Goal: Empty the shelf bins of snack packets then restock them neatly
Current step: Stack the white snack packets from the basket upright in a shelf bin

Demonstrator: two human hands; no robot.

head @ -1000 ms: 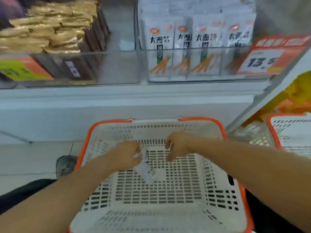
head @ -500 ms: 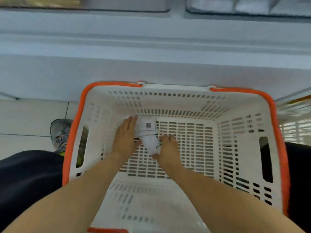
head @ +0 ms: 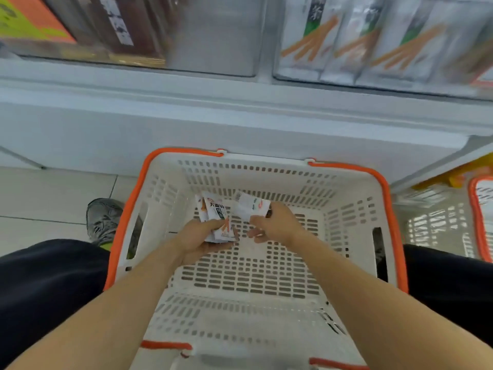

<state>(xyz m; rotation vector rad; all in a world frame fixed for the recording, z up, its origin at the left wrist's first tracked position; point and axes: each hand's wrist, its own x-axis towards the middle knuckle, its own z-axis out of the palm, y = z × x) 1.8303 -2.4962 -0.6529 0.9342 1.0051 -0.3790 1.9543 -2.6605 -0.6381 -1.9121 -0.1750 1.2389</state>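
Both hands have lifted off the basket floor since half a second ago, when they were pressed flat around one white packet; each now holds packets just above it. From where I stand, the person bends over a white plastic basket (head: 354, 236) with an orange rim, set on the tiled floor in front of a shelf.

Their left hand (head: 198, 240) is palm up, thumb and fingers curled around a small stack of snack packets (head: 217, 218), white with orange artwork and dark print, fanned slightly and pointing away from the body. Their right hand (head: 274, 222) pinches a single white packet (head: 249, 206) between curled fingers and thumb, its plain back side showing, just beside the stack. Whether the two touch I cannot tell.

Above, on the shelf, a clear bin (head: 386, 49) on the right holds upright rows of matching white packets with orange artwork, blurred. A clear bin on the left (head: 213, 36) holds dark packets at its left side. A grey shoe (head: 102, 220) shows just left of the basket, and a second orange-rimmed basket (head: 477, 209) sits at the right edge.
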